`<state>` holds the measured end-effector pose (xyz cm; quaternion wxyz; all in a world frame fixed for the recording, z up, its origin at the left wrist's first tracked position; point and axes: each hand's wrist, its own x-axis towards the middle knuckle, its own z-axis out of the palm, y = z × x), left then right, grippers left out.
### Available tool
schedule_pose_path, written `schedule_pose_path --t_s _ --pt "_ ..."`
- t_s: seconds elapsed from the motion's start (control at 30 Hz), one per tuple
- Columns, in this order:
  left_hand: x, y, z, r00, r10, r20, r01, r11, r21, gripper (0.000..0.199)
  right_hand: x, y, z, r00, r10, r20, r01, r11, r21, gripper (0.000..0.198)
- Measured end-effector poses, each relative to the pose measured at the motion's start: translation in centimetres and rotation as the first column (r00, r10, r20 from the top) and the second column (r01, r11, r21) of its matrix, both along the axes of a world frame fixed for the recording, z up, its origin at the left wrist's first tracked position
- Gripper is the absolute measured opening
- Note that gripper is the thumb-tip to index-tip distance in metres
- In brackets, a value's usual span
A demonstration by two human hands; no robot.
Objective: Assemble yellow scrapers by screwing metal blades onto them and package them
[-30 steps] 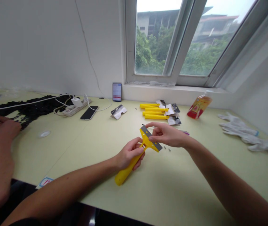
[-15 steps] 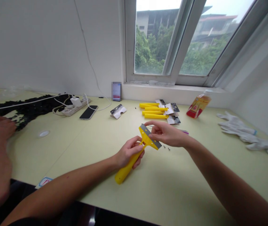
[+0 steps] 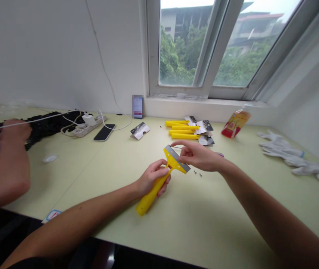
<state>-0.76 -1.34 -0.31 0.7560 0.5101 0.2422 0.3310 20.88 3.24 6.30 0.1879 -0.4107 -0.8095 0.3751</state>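
Observation:
My left hand (image 3: 154, 177) is wrapped round the yellow handle of a scraper (image 3: 148, 200), held tilted above the table with its wide head up and to the right. A grey metal blade (image 3: 173, 152) lies along the head's edge, and small holes show in the yellow plastic. With thumb and fingers my right hand (image 3: 191, 154) grips the blade, the index finger at its upper end. Just right of the head, two small screws (image 3: 198, 173) lie on the table. Behind my right hand a thin rod and a purple end (image 3: 220, 154) show, mostly hidden.
Several yellow scraper handles (image 3: 183, 131) with card labels lie towards the window. Around them are a folded card (image 3: 139, 130), a phone (image 3: 105, 132), a power strip (image 3: 88, 127), a bottle (image 3: 235, 122) and white gloves (image 3: 285, 151). At left, another person's arm (image 3: 14, 160) reaches over black pieces (image 3: 47, 121).
My hands keep nearly the same hold on scraper and blade. The other person's arm has moved further over the black pieces. The whole view has shifted slightly.

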Motion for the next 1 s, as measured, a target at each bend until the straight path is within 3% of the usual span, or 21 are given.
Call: schedule_pose_path --t_s 0.87,1.0 --pt "0.0 0.2 0.4 0.994 0.025 -0.103 -0.036 0.993 -0.113 0.024 0.4 0.3 0.1 0.997 -0.001 0.083 0.006 0.999 -0.053 0.054" --pt "-0.1 0.4 0.4 0.991 0.063 -0.117 -0.077 0.990 -0.117 0.027 1.6 0.9 0.4 0.988 -0.078 0.129 0.075 0.997 0.034 0.049"
